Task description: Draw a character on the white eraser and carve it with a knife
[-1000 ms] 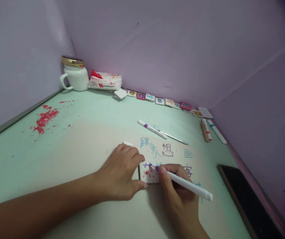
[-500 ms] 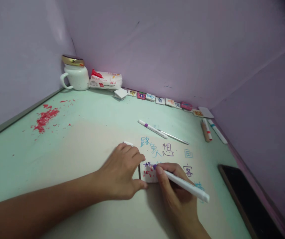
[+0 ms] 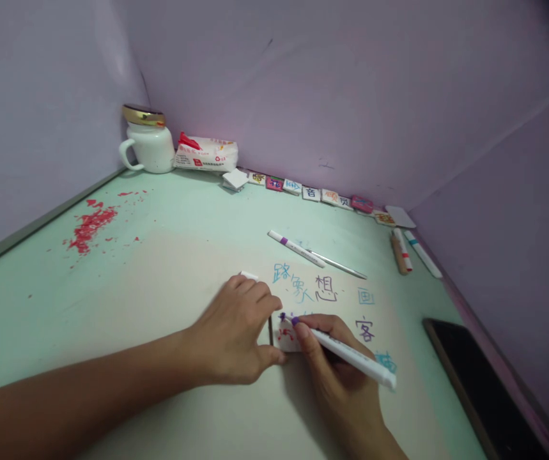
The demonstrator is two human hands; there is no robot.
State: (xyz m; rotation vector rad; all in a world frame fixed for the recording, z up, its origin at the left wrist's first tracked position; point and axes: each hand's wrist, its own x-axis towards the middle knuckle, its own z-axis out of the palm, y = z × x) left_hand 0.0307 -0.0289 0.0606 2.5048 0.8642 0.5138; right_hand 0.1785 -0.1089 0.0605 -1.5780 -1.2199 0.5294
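My right hand point(image 3: 339, 364) pinches a white marker point(image 3: 353, 359) with a purple nose. Its tip is on a small white square block point(image 3: 292, 344) bearing purple and red marks. Thumb and forefinger of my left hand point(image 3: 236, 332) are at the left corners of this block, steadying it from the side. By the left knuckles a small white piece point(image 3: 249, 276) sticks out, its other end hidden by my fingers. Beneath both hands lies a pale sheet point(image 3: 178, 275) with handwritten blue and purple characters. My right fingers cover the block's right part.
Beyond the hands lie a purple-banded pen point(image 3: 296, 248) and a thin metal tool point(image 3: 339, 264). A dark phone point(image 3: 485, 390), several pens and a knife-like brown-handled item point(image 3: 399, 254) are rightward. A lidded mug point(image 3: 152, 148), a tissue pack point(image 3: 209, 154), small carved blocks point(image 3: 311, 193) and red shavings point(image 3: 92, 229) surround.
The marker tip has shifted slightly left across the top of the block, with my right hand following. My left hand stays in place. The whole view has shifted a little.
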